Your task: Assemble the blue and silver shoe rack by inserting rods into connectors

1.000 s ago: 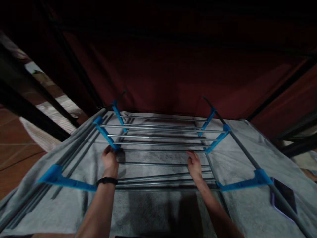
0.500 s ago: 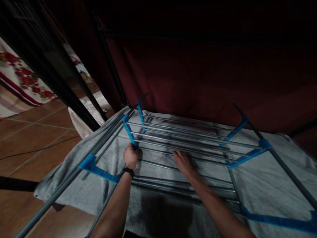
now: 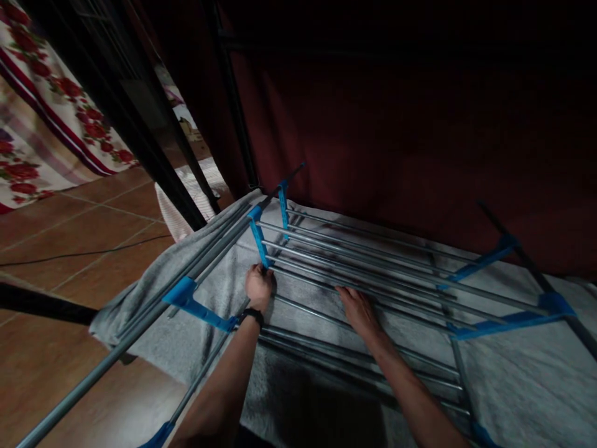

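Dim room, tiled floor (image 3: 69,249), dark red curtain (image 3: 396,137) behind. Grey towel (image 3: 513,386) spread beneath both hands. Drying rack (image 3: 354,261) of metal rods with blue brackets lies flat on towel. Left hand (image 3: 259,286) closed around the lower end of a blue bracket (image 3: 258,239); black wristband (image 3: 252,315). Right hand (image 3: 358,309) flat, fingers spread, resting on rods right of left hand. Floral cloth (image 3: 41,118) far left.

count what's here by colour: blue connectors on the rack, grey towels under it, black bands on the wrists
blue connectors: 7 in view
grey towel: 1
black wristband: 1, above the left hand
total: 9
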Available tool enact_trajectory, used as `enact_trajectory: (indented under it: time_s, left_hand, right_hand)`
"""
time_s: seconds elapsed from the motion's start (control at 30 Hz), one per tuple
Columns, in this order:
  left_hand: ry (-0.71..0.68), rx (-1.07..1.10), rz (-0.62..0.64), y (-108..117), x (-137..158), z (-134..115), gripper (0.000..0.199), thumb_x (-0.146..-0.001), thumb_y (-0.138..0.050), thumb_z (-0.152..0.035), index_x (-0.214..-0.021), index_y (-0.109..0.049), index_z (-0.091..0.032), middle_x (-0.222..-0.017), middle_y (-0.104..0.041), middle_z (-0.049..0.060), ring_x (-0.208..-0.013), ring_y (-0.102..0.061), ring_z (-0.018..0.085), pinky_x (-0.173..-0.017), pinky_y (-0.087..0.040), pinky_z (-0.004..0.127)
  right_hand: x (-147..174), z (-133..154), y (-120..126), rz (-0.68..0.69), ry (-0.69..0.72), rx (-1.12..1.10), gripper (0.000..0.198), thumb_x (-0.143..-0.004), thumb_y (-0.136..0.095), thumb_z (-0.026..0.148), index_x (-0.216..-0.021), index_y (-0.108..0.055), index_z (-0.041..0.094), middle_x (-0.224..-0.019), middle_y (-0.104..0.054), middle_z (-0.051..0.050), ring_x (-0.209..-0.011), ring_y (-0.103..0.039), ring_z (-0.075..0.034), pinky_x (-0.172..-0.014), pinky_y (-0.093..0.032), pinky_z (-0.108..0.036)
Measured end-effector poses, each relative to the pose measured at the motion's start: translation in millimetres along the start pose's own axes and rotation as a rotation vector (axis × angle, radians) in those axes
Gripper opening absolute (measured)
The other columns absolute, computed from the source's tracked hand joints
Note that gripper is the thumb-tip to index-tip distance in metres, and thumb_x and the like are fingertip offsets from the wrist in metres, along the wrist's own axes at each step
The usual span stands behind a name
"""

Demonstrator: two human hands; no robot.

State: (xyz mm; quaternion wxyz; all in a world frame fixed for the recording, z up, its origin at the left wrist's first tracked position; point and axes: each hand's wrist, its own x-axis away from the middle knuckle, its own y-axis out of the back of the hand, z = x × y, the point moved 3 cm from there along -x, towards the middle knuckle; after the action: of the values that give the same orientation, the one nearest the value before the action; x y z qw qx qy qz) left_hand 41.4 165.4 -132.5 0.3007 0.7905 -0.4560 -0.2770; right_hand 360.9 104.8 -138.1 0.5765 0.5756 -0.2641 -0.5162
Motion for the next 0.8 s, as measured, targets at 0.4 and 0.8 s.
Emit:
enact_trajectory:
  time_s: [0.4, 0.8]
  left_hand:
    - [0.0, -0.022, -0.01, -1, 2, 0, 0.017, -0.091, -0.056, -0.028, -0.097, -0.069, -0.019, -0.102, -0.068, 0.011, -0.091, -0.062, 0.025, -0.074, -0.044, 0.034]
    - [-0.039, -0.152, 0.023, 1, 7, -7, 0.024, -0.095, -0.052, -0.025, -0.11, -0.068, -0.015, -0.108, -0.067, 0.016, -0.103, -0.061, 0.028, -0.086, -0.044, 0.037]
  right_hand:
    - [3, -3, -5, 0.024, -0.006, 0.068, 0.048, -0.093, -0.048, 0.004, -0.134, -0.061, 0.026, -0.123, -0.068, -0.007, -0.109, -0.064, -0.02, -0.096, -0.049, -0.031]
    - [2, -7, -9, 0.039, 0.003, 0.037, 0.047, -0.096, -0.043, 0.007, -0.134, -0.062, 0.027, -0.117, -0.07, -0.006, -0.106, -0.065, -0.021, -0.093, -0.051, -0.033]
